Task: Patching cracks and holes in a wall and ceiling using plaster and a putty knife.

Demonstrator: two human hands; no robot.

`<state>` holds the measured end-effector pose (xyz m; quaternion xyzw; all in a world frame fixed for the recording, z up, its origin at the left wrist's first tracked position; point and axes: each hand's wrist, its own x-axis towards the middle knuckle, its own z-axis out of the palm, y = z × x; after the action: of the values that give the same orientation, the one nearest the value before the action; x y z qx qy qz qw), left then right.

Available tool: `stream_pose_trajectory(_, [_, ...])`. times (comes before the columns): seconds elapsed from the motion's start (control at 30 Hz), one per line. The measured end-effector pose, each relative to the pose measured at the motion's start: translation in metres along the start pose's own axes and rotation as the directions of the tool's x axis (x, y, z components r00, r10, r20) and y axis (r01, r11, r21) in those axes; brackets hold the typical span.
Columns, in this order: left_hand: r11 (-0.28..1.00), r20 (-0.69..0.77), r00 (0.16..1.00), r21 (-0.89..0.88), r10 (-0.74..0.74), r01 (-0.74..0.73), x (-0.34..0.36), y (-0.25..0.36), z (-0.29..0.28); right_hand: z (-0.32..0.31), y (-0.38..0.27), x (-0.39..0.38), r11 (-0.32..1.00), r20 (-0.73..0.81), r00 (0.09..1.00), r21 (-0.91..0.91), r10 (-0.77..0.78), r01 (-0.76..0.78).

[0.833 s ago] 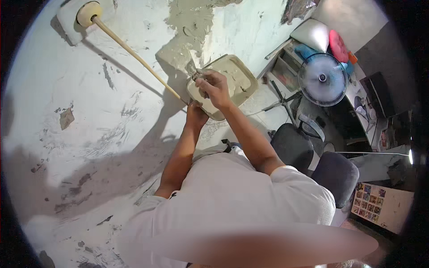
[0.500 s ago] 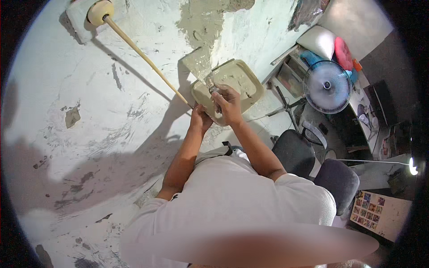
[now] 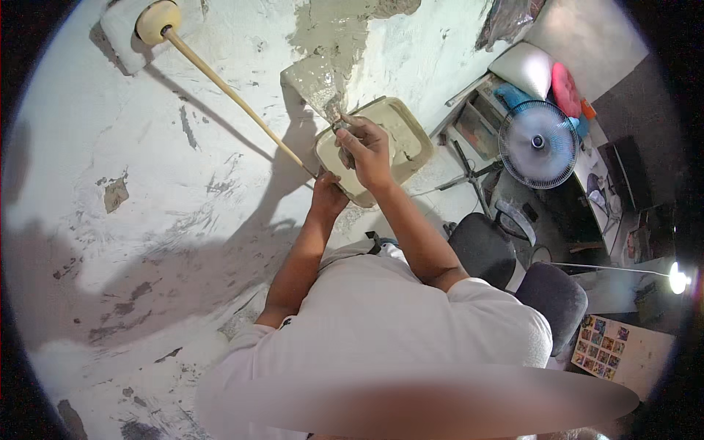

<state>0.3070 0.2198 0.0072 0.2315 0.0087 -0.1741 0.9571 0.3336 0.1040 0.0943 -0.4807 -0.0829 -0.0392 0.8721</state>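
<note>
My right hand (image 3: 367, 150) is closed round the handle of a wide putty knife (image 3: 314, 81). Its broad blade, smeared with grey paste, points up at the wall, over the lower edge of a grey-green plastered patch (image 3: 330, 33); whether it touches cannot be seen. Below the knife is a shallow beige tub (image 3: 419, 128) with paste spread inside. My left hand (image 3: 330, 194) grips the tub's near left corner, its fingers partly hidden. The lower end of a thin pale pole (image 3: 235, 99) with a round yellowish head (image 3: 158, 22) comes close to this hand.
The whitish wall (image 3: 176, 242) on the left has chipped spots. At right stand a running fan (image 3: 537, 143), two dark chairs (image 3: 482, 249), and a cabinet (image 3: 477, 121) with a white pillow (image 3: 522, 67) near it. A lit bulb (image 3: 678, 279) hangs at far right.
My right hand has moved up and slightly left with the putty knife, and its blade sits higher over the patch. My left hand stays at the tub's corner.
</note>
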Motion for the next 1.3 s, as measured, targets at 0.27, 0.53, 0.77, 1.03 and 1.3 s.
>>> stream_pose_trajectory(0.27, [1.0,-0.007,1.0,-0.007,0.031,-0.031,0.006,-0.003,-0.004,0.009,0.002,0.0,1.0,-0.021,1.0,-0.017,-0.013,0.012])
stream_pose_trajectory(0.53, [0.991,-0.103,0.994,0.128,0.044,-0.031,0.008,-0.005,0.003,0.031,-0.023,0.026,0.993,0.039,0.993,0.037,-0.113,0.112])
stream_pose_trajectory(0.77, [0.997,0.04,0.998,0.066,0.042,-0.045,0.005,-0.003,-0.007,0.011,-0.046,-0.007,0.984,-0.023,0.985,0.045,-0.172,0.173])
stream_pose_trajectory(1.03, [0.998,-0.074,0.997,0.05,-0.024,0.027,0.01,-0.001,-0.012,0.011,-0.063,-0.054,0.973,-0.277,0.934,-0.119,-0.226,0.2])
stream_pose_trajectory(1.3, [0.989,-0.044,0.999,0.149,0.012,-0.006,0.009,0.01,0.007,0.067,-0.025,-0.036,0.994,-0.472,0.876,-0.001,-0.099,0.112])
